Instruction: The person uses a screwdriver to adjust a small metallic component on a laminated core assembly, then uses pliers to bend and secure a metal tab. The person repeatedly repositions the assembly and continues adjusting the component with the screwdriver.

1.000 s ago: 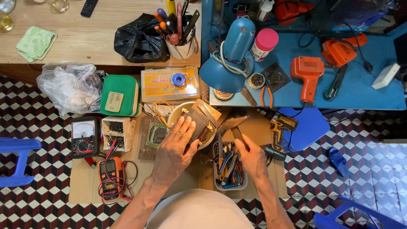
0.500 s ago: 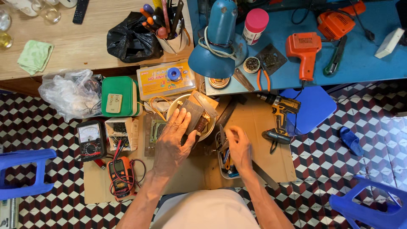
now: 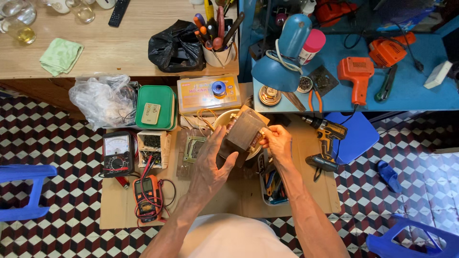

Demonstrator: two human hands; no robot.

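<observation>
left hand (image 3: 210, 165) grips the near side of a grey metal block (image 3: 243, 131); right hand (image 3: 276, 142) pinches its right edge; block held between them above a cream bowl (image 3: 221, 119); cordless drill (image 3: 325, 138) lies to the right on cardboard (image 3: 248, 191).

Single head-worn view, steeply downward, close above hands (image 3: 239, 153) and floor-level cardboard (image 3: 239, 196).

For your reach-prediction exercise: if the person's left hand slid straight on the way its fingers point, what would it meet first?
The left hand points up-right and already lies against the grey metal block; beyond that, probably the round bowl, though depth is unclear.
</observation>
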